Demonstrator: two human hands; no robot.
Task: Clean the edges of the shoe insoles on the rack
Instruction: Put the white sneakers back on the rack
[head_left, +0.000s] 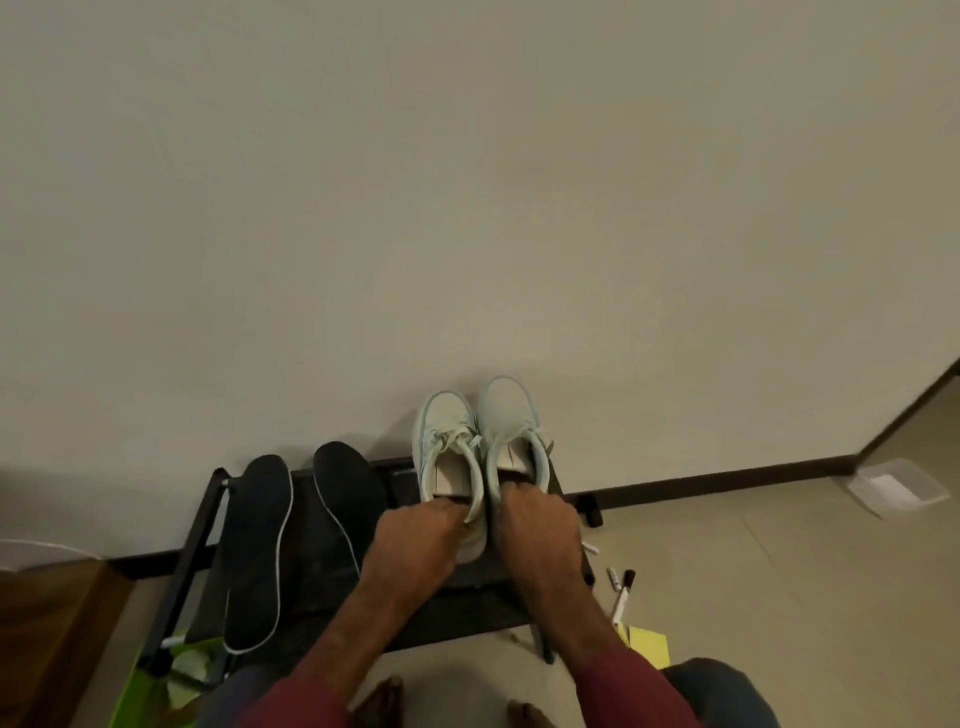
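Two dark insoles lie on the black rack (197, 525): the left insole (257, 551) with a pale edge line, and the right insole (345, 499) beside it. Two pale mint sneakers stand at the rack's right end, toes toward the wall. My left hand (415, 535) grips the heel of the left sneaker (444, 441). My right hand (540, 530) grips the heel of the right sneaker (511, 421). The fingertips of both hands are hidden inside the shoe openings.
A plain wall rises behind the rack, with a dark baseboard (727, 475) along the floor. Markers (621, 592) and a yellow pad (649, 644) lie on the floor at the right. A clear tray (898, 488) sits in the corner. Green material (150, 691) lies lower left.
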